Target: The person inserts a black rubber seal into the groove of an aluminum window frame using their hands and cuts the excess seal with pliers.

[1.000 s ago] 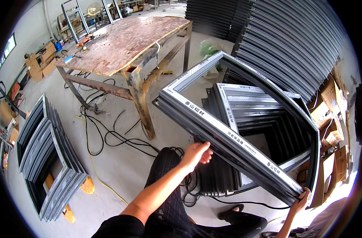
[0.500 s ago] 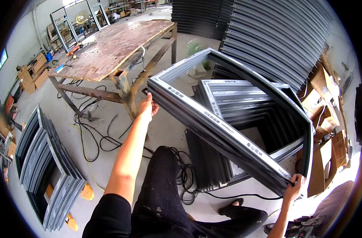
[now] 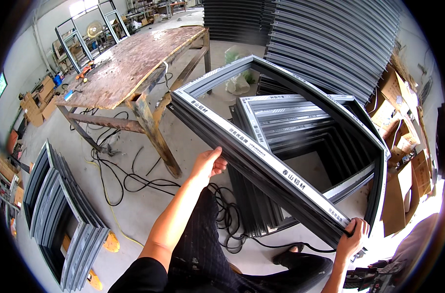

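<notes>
A rectangular grey metal window frame (image 3: 269, 158), with white printed tape along its sides, lies tilted over a stack of similar frames (image 3: 261, 128). My right hand (image 3: 354, 236) grips its near right corner, thumb on top. Beside the middle of its long near side is my left hand (image 3: 209, 166), thumb out and fingers loosely bent, with nothing seen in them. Whether those fingertips touch the frame is unclear. The upper frame covers part of the stack below.
A worn wooden worktable (image 3: 134, 58) stands at the far left. Another frame stack (image 3: 69, 215) leans at left on yellow supports. Black cables (image 3: 130, 180) snake across the floor. Long profiles (image 3: 330, 44) rise behind, and cardboard boxes (image 3: 398, 141) crowd the right.
My left hand has left the frame's far left corner and come nearer, to the middle of its long side. My right hand stays on the near corner. The view has shifted slightly.
</notes>
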Motion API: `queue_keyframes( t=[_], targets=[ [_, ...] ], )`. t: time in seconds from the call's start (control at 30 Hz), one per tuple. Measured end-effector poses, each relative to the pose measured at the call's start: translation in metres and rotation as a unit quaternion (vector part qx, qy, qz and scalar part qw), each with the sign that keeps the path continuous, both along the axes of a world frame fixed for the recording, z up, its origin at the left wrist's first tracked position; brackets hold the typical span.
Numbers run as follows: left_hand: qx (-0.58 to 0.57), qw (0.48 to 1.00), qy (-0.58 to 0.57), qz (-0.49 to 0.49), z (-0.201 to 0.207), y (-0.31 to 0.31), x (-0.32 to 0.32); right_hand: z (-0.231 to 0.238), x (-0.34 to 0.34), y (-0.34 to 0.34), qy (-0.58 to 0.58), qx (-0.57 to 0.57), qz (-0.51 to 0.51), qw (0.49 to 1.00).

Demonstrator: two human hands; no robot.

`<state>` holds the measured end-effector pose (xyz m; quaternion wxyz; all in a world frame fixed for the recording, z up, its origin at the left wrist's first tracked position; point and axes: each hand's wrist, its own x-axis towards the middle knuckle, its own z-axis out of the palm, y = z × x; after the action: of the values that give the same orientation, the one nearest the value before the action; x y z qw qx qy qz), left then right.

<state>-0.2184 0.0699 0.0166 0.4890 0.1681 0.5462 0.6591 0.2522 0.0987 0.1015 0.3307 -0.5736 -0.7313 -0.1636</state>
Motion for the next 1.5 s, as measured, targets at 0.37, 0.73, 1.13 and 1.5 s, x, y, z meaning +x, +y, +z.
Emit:
queue_keyframes(
  t=[0.37,0.73,1.13,1.5],
  targets=[
    [-0.010,0.998,0.003,-0.061,0.006,-0.005,0.029,0.008,0.030,-0.019,-0.055,-0.007,0.076,0.996],
    [-0.008,0.994,0.007,-0.105,0.001,-0.003,0.063,0.015,0.096,-0.047,-0.052,-0.085,-0.071,0.992],
    [-0.002,0.989,0.086,0.122,-0.012,0.018,-0.077,0.035,0.062,-0.050,-0.099,-0.194,0.048,0.975],
    [0.000,0.997,0.061,-0.037,-0.006,0.012,0.042,0.025,0.043,-0.038,-0.144,-0.186,0.015,0.972]
  ],
)
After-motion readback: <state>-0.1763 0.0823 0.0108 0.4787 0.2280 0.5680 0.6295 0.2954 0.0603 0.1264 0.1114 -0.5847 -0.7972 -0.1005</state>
